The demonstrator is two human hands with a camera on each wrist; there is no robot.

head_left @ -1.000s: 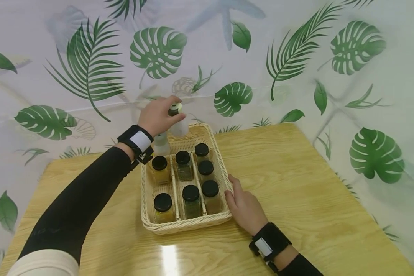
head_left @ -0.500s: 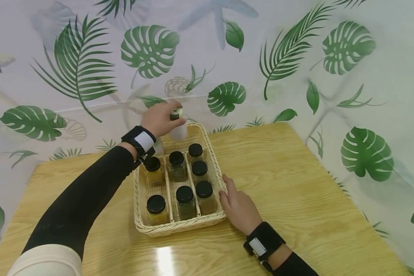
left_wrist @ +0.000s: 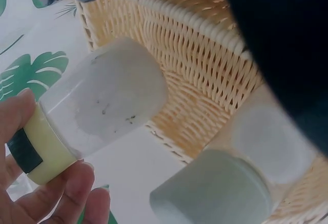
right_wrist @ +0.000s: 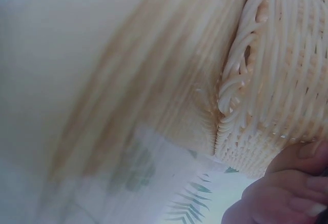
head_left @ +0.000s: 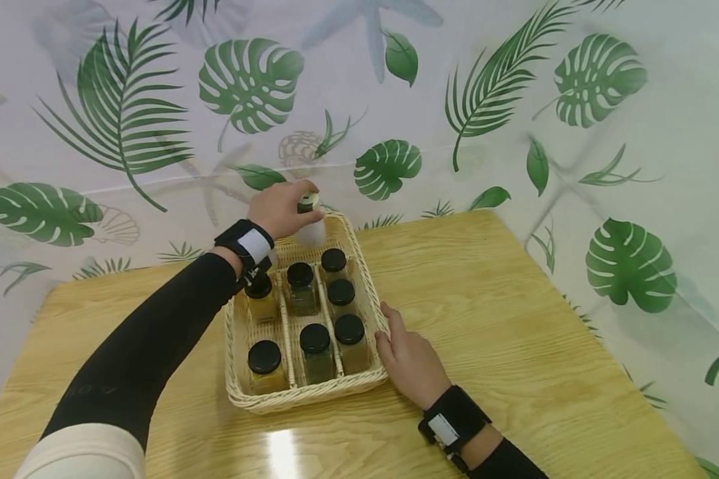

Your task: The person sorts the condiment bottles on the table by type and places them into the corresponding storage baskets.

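My left hand (head_left: 277, 207) holds a pale, translucent bottle (head_left: 311, 233) by its yellowish-green cap over the back section of the wicker basket (head_left: 367, 279). In the left wrist view this bottle (left_wrist: 105, 98) is tilted, and thumb and fingertips pinch its cap. A second pale bottle (left_wrist: 212, 190) with a greenish body or cap shows close by; my wrist mostly hides that spot in the head view. My right hand (head_left: 415, 364) grips the basket's right side near the front corner, thumb at the rim. Its fingers (right_wrist: 282, 193) lie against the outer weave in the right wrist view.
Several black-lidded spice jars (head_left: 314, 338) stand in the basket's three front columns, split by woven dividers. The basket sits on a wooden table (head_left: 467, 299). Behind the table hangs a leaf-print cloth (head_left: 485, 40).
The bottle in my left hand has come down a little toward the back section. The basket appears further left as the head view shifts. My right hand keeps its place on the basket.
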